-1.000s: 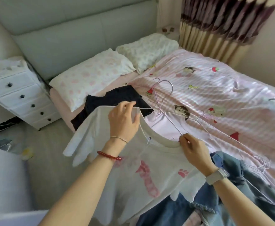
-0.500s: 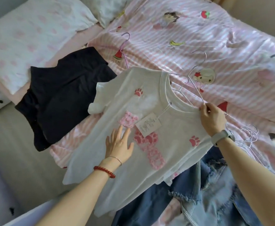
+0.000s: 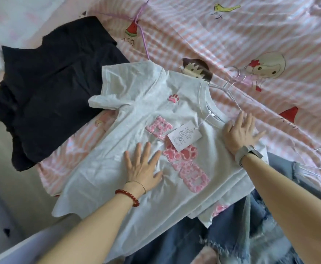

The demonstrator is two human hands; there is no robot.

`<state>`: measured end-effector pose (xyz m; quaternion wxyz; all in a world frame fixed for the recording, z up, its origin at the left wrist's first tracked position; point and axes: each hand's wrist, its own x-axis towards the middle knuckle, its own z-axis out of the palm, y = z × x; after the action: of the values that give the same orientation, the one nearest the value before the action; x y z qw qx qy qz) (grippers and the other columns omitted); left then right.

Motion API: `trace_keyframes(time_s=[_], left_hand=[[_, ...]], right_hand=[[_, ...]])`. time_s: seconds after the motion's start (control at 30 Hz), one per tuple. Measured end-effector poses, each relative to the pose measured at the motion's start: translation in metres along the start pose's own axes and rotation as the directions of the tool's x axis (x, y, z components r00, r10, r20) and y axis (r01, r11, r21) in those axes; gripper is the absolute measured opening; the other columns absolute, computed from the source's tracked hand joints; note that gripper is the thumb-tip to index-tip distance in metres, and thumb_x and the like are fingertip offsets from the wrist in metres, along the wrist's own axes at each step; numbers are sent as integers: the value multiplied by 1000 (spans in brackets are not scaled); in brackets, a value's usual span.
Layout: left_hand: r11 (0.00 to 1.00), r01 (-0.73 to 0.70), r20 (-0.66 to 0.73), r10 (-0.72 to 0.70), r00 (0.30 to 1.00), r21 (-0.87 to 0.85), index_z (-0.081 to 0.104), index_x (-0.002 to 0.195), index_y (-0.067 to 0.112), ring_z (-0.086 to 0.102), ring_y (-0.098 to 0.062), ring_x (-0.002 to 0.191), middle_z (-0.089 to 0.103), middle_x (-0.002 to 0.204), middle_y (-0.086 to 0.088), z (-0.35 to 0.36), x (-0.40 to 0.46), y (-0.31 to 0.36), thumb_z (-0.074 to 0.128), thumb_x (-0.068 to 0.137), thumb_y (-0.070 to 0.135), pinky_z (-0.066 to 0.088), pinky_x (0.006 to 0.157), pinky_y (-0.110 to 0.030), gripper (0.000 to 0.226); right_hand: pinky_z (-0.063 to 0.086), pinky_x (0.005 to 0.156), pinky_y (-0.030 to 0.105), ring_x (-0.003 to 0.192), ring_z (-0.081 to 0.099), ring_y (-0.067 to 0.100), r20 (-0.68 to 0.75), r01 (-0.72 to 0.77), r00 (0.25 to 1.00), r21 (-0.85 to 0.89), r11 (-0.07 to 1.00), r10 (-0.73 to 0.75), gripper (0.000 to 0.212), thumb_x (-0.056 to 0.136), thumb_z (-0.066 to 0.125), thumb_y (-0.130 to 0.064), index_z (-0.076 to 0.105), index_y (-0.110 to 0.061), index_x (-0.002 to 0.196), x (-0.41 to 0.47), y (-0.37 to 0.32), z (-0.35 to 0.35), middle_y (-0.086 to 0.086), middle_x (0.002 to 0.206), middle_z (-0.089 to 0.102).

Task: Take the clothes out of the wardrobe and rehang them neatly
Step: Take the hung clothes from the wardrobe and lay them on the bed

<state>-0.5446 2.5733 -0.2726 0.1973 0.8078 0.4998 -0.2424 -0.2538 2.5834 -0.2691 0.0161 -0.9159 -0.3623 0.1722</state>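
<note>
1. White T-shirt (image 3: 136, 115) with pink lettering lies flat, front up, on the pink striped bedspread (image 3: 232, 35).
2. Left hand (image 3: 142, 166) rests flat on its chest, fingers spread.
3. Right hand (image 3: 239, 130) presses flat beside the collar, fingers straight.
4. Black garment (image 3: 51, 82) lies alongside, partly under one sleeve.

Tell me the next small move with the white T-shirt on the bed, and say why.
Probably sweep both flat hands outward to smooth it. The white T-shirt lies face up on the pink striped bedspread with creases near its folded sleeve, the left hand pressing its middle and the right hand by the collar. The white wire hanger lies at the neck, ready afterwards.
</note>
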Motion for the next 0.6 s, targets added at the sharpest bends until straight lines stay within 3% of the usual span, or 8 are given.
trace_keyframes(time_s=[0.07,0.17,0.33,0.47,0.53,0.6], left_hand=[[1000,-13,-13,13,1000,-13,-1,146,36,-26,-29,138,-21,154,0,-1,0,-2,36,90,54,-17,103,-61,69],[994,-27,-71,20,997,-106,7,147,35,-16,-24,142,-13,156,-1,-12,-8,-10,36,94,43,-9,110,-56,61],[964,29,-293,-109,950,-266,17,146,26,4,-20,143,4,156,-4,-49,-50,-46,37,96,28,4,114,-47,54],[909,150,-467,-335,818,-389,28,144,20,15,-22,140,15,154,-6,-79,-126,-98,45,92,24,14,114,-43,54],[865,194,-506,-437,743,-462,34,141,16,22,-26,139,23,152,-8,-82,-182,-126,48,90,18,16,113,-43,53],[817,216,-550,-531,644,-535,45,135,10,38,-32,129,39,143,-13,-74,-247,-151,55,87,11,27,107,-41,49]], right_hand=[[-8,109,58,144,0,24,39,53,998,-65,997,-50,54,96,21,-37,10,-20,146,-6,-5,7,11,156,0],[-4,112,56,144,-4,26,59,59,997,-17,998,-58,54,95,24,-31,13,-16,146,-19,-23,0,12,156,0],[2,114,52,144,2,27,79,387,917,65,920,-391,51,97,26,-28,16,-14,145,-78,-95,-36,10,155,12],[12,115,45,141,16,26,113,630,753,161,760,-648,48,97,31,-25,25,-12,143,-170,-171,-60,8,150,28],[16,114,43,140,21,23,133,738,631,201,644,-764,45,97,32,-24,30,-12,141,-233,-203,-61,6,147,34],[20,112,39,137,27,21,154,821,491,248,515,-857,42,97,33,-23,35,-13,138,-301,-227,-58,4,144,39]])
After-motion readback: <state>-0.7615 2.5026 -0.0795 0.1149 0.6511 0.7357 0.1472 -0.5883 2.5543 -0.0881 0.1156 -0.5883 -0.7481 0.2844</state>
